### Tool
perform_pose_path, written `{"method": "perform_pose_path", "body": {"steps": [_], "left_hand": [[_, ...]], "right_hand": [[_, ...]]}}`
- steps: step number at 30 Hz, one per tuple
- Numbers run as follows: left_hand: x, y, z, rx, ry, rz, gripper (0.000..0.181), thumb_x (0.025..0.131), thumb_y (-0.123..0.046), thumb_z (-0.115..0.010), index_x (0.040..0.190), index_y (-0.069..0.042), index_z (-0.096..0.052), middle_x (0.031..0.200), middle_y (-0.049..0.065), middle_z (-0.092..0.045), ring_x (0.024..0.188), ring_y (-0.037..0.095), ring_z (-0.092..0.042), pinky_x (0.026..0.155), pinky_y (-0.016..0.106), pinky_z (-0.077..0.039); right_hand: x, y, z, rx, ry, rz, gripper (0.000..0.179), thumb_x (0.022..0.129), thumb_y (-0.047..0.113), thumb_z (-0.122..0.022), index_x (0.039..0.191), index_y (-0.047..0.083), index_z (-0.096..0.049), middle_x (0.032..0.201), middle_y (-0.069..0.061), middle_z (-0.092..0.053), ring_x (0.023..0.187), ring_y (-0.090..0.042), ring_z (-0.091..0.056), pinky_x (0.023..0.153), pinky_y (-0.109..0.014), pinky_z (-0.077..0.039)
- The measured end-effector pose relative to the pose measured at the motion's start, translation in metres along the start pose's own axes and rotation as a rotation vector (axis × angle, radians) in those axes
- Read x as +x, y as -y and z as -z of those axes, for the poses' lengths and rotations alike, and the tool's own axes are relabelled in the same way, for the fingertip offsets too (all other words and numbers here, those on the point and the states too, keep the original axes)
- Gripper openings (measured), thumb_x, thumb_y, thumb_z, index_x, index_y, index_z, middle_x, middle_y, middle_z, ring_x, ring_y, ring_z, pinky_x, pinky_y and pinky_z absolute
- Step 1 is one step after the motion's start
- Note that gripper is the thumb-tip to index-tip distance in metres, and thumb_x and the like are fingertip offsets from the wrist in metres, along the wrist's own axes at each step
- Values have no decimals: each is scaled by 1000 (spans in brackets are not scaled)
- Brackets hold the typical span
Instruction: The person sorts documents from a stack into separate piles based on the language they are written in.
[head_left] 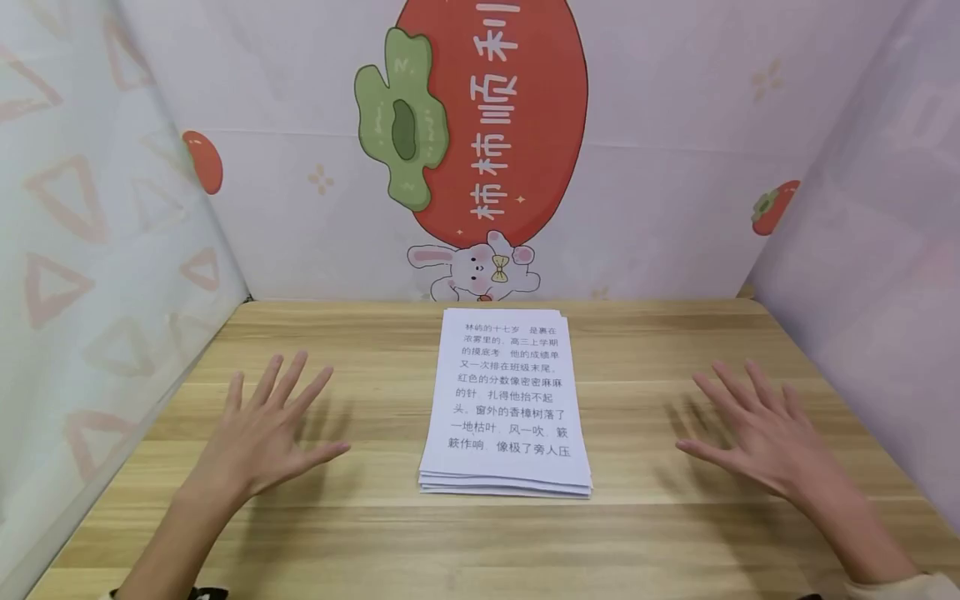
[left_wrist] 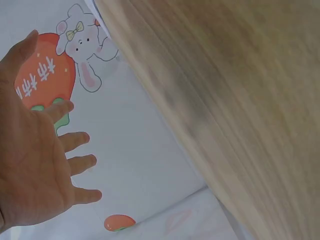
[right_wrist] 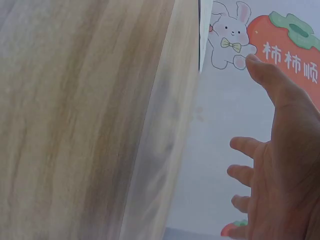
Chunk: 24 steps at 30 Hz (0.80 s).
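Note:
A stack of white paper sheets (head_left: 510, 400) printed with Chinese text lies at the middle of the wooden table (head_left: 375, 542), its lower sheets fanned slightly at the near edge. To its left, my left hand (head_left: 262, 442) hovers over the table with fingers straight and spread, holding nothing. My right hand (head_left: 765, 442) is held the same way on the right, thumb toward the stack, and it too is bare. Shadows of both hands fall on the wood. In the left wrist view the palm of the left hand (left_wrist: 35, 165) shows; the right hand (right_wrist: 280, 165) appears at the right wrist view's edge.
A white cloth backdrop (head_left: 660, 217) with a big red persimmon print (head_left: 547, 167) and a cartoon rabbit (head_left: 480, 271) rises behind the table's back edge. Pale cloth walls (head_left: 97, 250) stand on both sides, the left one with triangle prints.

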<state>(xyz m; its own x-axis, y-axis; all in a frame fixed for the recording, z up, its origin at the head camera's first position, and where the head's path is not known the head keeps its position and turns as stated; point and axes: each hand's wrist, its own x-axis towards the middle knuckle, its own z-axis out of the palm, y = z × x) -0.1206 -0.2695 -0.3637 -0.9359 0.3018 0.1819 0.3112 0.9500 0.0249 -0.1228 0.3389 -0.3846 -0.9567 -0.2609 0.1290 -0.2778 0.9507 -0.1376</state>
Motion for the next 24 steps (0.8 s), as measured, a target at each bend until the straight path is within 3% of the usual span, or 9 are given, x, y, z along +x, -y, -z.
{"method": "perform_pose_path", "body": {"steps": [6, 11, 19, 24], "left_hand": [[5, -1, -1, 30, -30, -33, 99, 84, -78, -62, 161, -20, -38, 166, 22, -29, 153, 47, -23, 118, 79, -10], [11, -5, 2, 25, 22, -34, 98, 86, -77, -61, 161, -19, -38, 167, 21, -27, 153, 48, -22, 118, 80, -11], [26, -12, 1, -41, 76, -69, 87, 92, -60, -68, 160, -13, -39, 164, 24, -32, 150, 50, -28, 115, 80, -21], [38, -19, 0, -170, 91, -105, 77, 95, -43, -73, 155, -5, -44, 157, 31, -40, 140, 53, -44, 107, 75, -40]], "right_hand": [[6, 6, 2, -11, 8, 16, 98, 90, 66, -66, 165, 17, -25, 167, -23, -25, 156, -48, 0, 116, -81, -4], [12, 11, 3, 1, 20, 22, 93, 91, 64, -66, 161, 12, -34, 164, -25, -30, 155, -51, -7, 116, -81, -7], [29, 16, 6, -86, 42, 89, 83, 93, 60, -68, 151, 3, -50, 153, -29, -46, 141, -56, -36, 107, -79, -33], [40, 20, 11, 20, 62, 101, 72, 95, 45, -73, 144, -4, -55, 142, -35, -54, 125, -56, -54, 92, -69, -52]]}}
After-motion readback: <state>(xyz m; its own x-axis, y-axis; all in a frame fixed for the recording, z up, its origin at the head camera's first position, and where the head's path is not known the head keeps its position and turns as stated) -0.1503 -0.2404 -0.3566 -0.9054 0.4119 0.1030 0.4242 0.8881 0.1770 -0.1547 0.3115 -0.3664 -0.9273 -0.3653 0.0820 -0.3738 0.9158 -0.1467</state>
